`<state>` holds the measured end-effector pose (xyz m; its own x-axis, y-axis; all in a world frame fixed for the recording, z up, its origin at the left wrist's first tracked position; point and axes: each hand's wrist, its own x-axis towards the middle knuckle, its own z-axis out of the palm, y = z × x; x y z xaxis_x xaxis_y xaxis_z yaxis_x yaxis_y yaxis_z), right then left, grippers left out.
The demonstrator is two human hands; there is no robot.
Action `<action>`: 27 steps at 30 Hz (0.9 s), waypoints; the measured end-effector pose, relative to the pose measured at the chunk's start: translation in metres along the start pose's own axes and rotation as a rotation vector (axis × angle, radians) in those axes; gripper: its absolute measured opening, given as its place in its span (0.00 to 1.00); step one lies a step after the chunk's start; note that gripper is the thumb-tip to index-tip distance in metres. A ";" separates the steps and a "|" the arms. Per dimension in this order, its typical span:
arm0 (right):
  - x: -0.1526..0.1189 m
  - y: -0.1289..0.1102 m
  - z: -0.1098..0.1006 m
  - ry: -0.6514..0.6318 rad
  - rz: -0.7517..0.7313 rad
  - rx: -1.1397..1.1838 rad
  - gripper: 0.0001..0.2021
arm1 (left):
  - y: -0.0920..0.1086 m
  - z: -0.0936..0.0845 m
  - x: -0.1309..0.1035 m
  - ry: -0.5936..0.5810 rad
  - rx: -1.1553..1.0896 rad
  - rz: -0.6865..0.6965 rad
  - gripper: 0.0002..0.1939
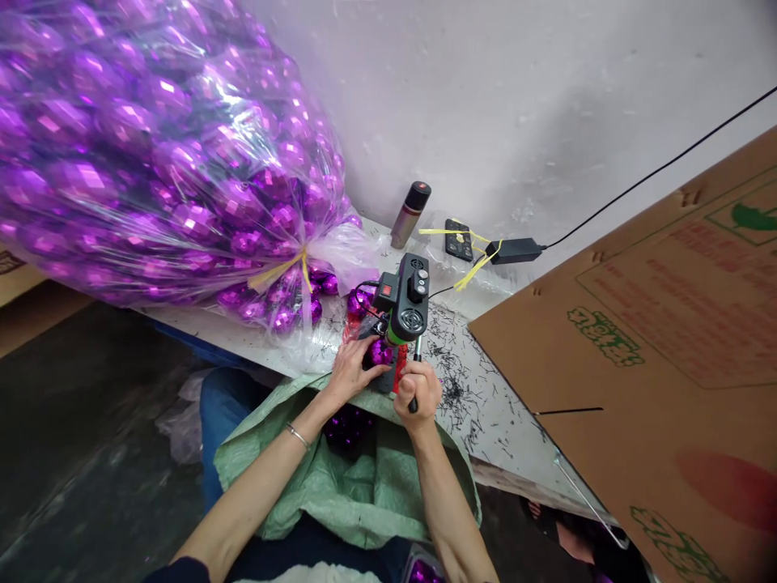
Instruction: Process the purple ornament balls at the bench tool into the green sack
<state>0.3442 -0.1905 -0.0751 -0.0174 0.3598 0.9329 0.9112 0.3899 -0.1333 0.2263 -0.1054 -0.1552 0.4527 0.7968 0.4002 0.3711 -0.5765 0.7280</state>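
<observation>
A small black bench machine with a red switch and a green band stands on the white table. My left hand has thumb and fingers around a shiny purple faceted ball, held under the machine's head. The fist of my right hand is wrapped round the black-gripped lever at the machine's side. Below both hands, a green woven sack lies open across my lap with dark purple balls inside. More purple balls sit just behind the machine.
A huge tied clear bag of purple balls fills the left. A spray can, a black keypad-like object and a power adapter stand behind. Dark scraps litter the table. A cardboard box leans at right.
</observation>
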 end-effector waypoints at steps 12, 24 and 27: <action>0.057 -0.023 -0.018 0.011 0.343 0.144 0.13 | 0.004 -0.025 -0.058 0.171 -0.129 -0.027 0.31; 0.040 -0.022 -0.013 0.036 0.290 0.122 0.13 | 0.018 -0.051 -0.126 -0.016 -0.168 -0.165 0.30; 0.039 -0.022 -0.013 0.042 0.288 0.116 0.13 | 0.020 -0.051 -0.123 -0.001 -0.154 -0.134 0.29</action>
<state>0.3286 -0.1956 -0.0313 0.2537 0.4351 0.8639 0.8229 0.3723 -0.4292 0.1364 -0.2059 -0.1611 0.4083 0.8645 0.2932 0.2999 -0.4303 0.8514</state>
